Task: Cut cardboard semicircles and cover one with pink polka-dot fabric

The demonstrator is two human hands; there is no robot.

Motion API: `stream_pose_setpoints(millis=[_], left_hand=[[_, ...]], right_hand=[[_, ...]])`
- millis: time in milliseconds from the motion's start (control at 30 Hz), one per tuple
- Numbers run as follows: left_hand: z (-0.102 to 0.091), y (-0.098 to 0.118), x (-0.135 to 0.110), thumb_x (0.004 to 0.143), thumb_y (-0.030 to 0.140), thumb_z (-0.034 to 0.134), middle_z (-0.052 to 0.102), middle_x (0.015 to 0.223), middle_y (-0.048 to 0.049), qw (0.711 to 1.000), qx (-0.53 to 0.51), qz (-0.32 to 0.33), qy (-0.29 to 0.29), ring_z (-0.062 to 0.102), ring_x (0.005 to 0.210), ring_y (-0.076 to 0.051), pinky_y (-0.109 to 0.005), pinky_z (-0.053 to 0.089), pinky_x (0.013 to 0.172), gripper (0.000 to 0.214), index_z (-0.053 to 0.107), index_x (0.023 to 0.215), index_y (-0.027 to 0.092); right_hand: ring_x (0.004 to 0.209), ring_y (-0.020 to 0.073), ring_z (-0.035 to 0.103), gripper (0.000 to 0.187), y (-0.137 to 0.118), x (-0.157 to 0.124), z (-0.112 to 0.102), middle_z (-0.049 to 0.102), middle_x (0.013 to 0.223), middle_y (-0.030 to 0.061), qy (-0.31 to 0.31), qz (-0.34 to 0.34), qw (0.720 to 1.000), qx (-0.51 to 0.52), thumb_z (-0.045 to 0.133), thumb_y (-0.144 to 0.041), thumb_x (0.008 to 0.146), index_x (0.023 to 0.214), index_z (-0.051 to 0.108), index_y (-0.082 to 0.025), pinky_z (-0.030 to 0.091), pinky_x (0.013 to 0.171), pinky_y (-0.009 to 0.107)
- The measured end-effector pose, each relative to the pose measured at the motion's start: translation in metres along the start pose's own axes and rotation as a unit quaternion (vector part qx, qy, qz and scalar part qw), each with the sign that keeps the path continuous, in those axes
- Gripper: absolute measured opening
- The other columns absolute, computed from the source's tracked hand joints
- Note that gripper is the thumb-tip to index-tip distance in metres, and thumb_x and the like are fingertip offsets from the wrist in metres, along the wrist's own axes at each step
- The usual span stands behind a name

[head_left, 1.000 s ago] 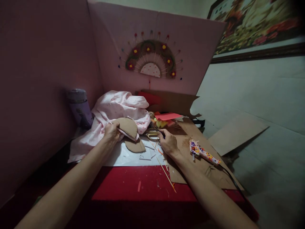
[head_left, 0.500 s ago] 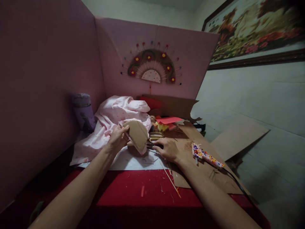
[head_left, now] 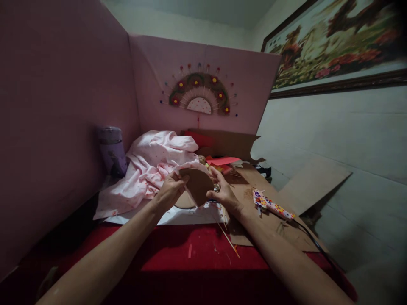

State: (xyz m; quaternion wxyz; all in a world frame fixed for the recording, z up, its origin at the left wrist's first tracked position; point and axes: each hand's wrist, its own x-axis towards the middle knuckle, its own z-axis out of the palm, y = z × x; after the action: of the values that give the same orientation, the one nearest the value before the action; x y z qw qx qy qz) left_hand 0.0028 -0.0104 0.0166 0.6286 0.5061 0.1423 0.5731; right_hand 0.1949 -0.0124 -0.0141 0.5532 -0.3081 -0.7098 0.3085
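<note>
My left hand (head_left: pixel 170 191) and my right hand (head_left: pixel 222 192) both hold a brown half-round cardboard piece (head_left: pixel 199 184) with pink cloth along its curved edge. The piece is lifted above the white sheet (head_left: pixel 178 215) on the red table (head_left: pixel 190 254). My left fingers pinch its upper left edge; my right fingers grip its lower right side. A second brown cardboard piece (head_left: pixel 182 202) lies flat under it, mostly hidden. Any scissors behind the held piece are hidden.
Pink dotted fabric (head_left: pixel 149 169) is heaped behind my left hand, next to a purple tumbler (head_left: pixel 112 150). A colourful glue gun (head_left: pixel 270 205) with a black cord lies on brown cardboard (head_left: pixel 270 220) at right. Thin sticks (head_left: pixel 227 237) and scraps litter the table. A decorated fan (head_left: pixel 199 95) hangs on the pink board.
My left hand has lifted the cardboard piece off the fabric and brought it to the centre. My right hand left the scissors on the table and took hold of the piece.
</note>
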Motion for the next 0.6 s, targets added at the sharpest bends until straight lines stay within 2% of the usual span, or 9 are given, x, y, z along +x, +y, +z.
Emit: stream_pose_setpoints(millis=[100,200,300,333,400,467,500,567,600], left_hand=[[0.002,-0.003,-0.001,0.069,0.020,0.070,0.069,0.089,-0.0026,1.000,0.026,0.008,-0.014,0.060,0.086,-0.015,-0.027,0.044,0.082,0.020,0.067,0.088,0.017],[0.000,-0.007,0.000,0.074,0.026,0.065,0.069,0.095,-0.0035,0.992,0.115,0.025,-0.037,0.061,0.088,-0.017,-0.030,0.044,0.082,0.025,0.066,0.098,0.020],[-0.005,0.000,0.002,0.075,0.032,0.063,0.066,0.105,-0.0062,0.942,0.320,0.099,-0.004,0.060,0.093,-0.022,-0.035,0.045,0.082,0.038,0.059,0.111,0.022],[-0.007,0.006,0.003,0.076,0.033,0.062,0.063,0.111,-0.0077,0.900,0.415,0.133,0.028,0.058,0.098,-0.023,-0.037,0.044,0.084,0.042,0.056,0.115,0.022],[-0.012,0.020,0.004,0.077,0.035,0.060,0.057,0.121,-0.0114,0.759,0.617,0.174,0.113,0.051,0.109,-0.028,-0.043,0.037,0.091,0.046,0.053,0.120,0.021],[-0.019,0.035,0.003,0.074,0.039,0.061,0.051,0.127,-0.0180,0.595,0.771,0.118,0.194,0.044,0.114,-0.036,-0.051,0.032,0.091,0.055,0.050,0.123,0.018],[-0.023,0.041,0.003,0.072,0.042,0.062,0.050,0.126,-0.0223,0.529,0.816,0.062,0.224,0.044,0.112,-0.039,-0.053,0.033,0.088,0.061,0.049,0.124,0.014],[-0.033,0.048,0.003,0.067,0.044,0.065,0.052,0.119,-0.0282,0.447,0.856,-0.041,0.256,0.047,0.106,-0.042,-0.052,0.035,0.082,0.069,0.049,0.123,0.007],[-0.038,0.050,0.003,0.066,0.042,0.066,0.054,0.115,-0.0295,0.437,0.857,-0.076,0.261,0.048,0.104,-0.042,-0.051,0.035,0.081,0.067,0.050,0.120,0.005]], right_hand=[[0.092,0.0214,0.056,0.053,-0.007,-0.001,0.004,0.061,0.102,0.0056,-0.013,0.024,1.000,-0.002,0.072,-0.042,0.063,0.108,0.056,-0.020,0.048,0.073,0.029],[0.068,0.0150,0.053,0.025,-0.008,-0.002,0.006,0.058,0.073,-0.0005,0.029,0.039,0.998,-0.039,0.069,-0.035,0.065,0.079,0.059,-0.016,0.044,0.058,0.023],[0.060,0.0115,0.045,0.019,-0.002,-0.001,0.004,0.051,0.064,-0.0033,0.097,0.030,0.994,-0.046,0.067,-0.030,0.064,0.070,0.055,-0.016,0.039,0.053,0.021],[0.058,0.0107,0.043,0.018,0.000,0.000,0.003,0.049,0.063,-0.0039,0.117,0.028,0.992,-0.046,0.066,-0.029,0.065,0.069,0.053,-0.017,0.038,0.052,0.020],[0.056,0.0097,0.040,0.018,0.003,0.001,0.000,0.046,0.062,-0.0046,0.151,0.027,0.987,-0.049,0.065,-0.028,0.066,0.068,0.050,-0.017,0.036,0.050,0.020],[0.055,0.0095,0.039,0.019,0.004,0.002,-0.001,0.045,0.061,-0.0048,0.177,0.028,0.982,-0.057,0.064,-0.030,0.066,0.068,0.049,-0.017,0.034,0.048,0.020],[0.055,0.0097,0.038,0.020,0.004,0.002,-0.001,0.046,0.061,-0.0045,0.185,0.030,0.980,-0.062,0.063,-0.031,0.067,0.068,0.049,-0.017,0.034,0.048,0.020],[0.056,0.0102,0.039,0.020,0.003,0.002,-0.001,0.047,0.062,-0.0039,0.195,0.033,0.978,-0.072,0.063,-0.032,0.067,0.068,0.050,-0.017,0.035,0.049,0.020],[0.056,0.0105,0.040,0.020,0.002,0.002,0.000,0.048,0.062,-0.0036,0.197,0.035,0.977,-0.078,0.064,-0.032,0.067,0.068,0.051,-0.017,0.035,0.049,0.021]])
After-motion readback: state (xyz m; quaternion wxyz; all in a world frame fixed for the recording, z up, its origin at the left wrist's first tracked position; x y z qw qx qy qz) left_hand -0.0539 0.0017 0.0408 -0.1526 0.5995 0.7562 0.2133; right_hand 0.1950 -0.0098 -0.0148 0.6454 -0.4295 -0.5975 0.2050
